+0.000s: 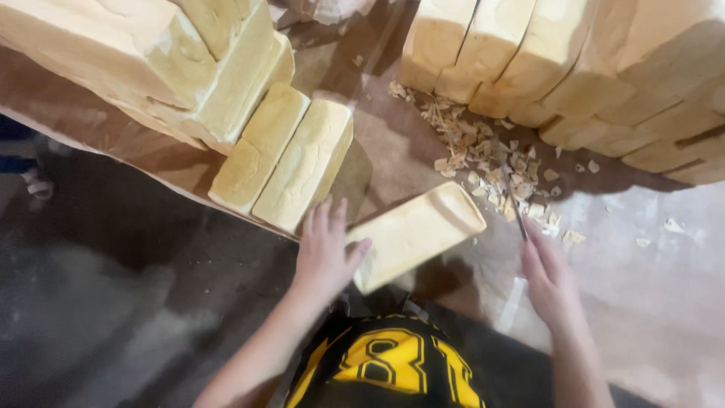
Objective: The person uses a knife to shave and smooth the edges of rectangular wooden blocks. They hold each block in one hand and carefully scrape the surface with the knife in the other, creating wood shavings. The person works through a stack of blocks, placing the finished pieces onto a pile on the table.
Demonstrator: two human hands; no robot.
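My left hand grips the near end of a long pale bread loaf that lies slantwise on the brown table. My right hand holds a thin knife, its blade pointing away from me beside the loaf's far end. Crust trimmings are scattered just beyond the blade.
Two loaves lie side by side at the table's left edge, with more stacked behind them. A row of loaves is piled at the back right. The dark floor shows at the left.
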